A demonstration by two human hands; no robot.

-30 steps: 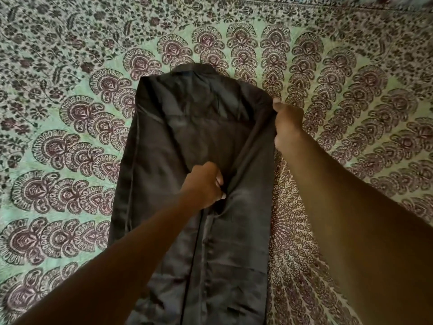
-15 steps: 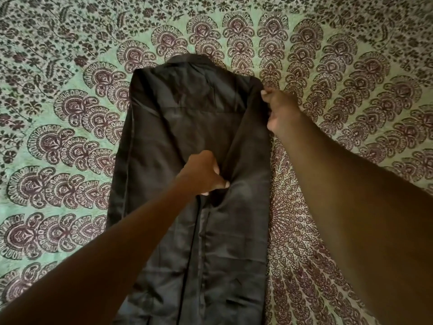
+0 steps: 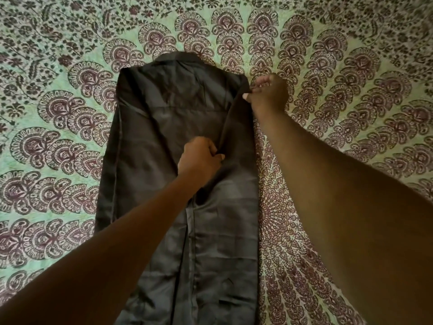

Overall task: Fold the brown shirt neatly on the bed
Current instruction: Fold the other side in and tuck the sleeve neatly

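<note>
Holding the brown shirt (image 3: pixel 164 141) at two places, I keep its right side under control while I make the long fold. The shirt lies flat on the bed cover (image 3: pixel 58 160), in the middle of my view, with the collar end at twelve o'clock and the hem going out of the picture at six o'clock.

My right hand (image 3: pixel 269 95) is at about one o'clock from the shirt's centre. Its fingers are curled and pinch the top corner of the right edge, at the shoulder, because from here I can guide where the fold line starts. My left hand (image 3: pixel 199 158) is near the centre of the shirt. Its fingers are closed around a small ridge of cloth, where the turned-in panel meets the middle, so that this panel stays straight between my two hands.

The left side, toward nine o'clock, already lies folded in, with a clean long edge. I judge that the right side is nearly laid and that the shirt is now a narrow strip. What remains, I think, is to smooth it and fold it across its length.
</note>
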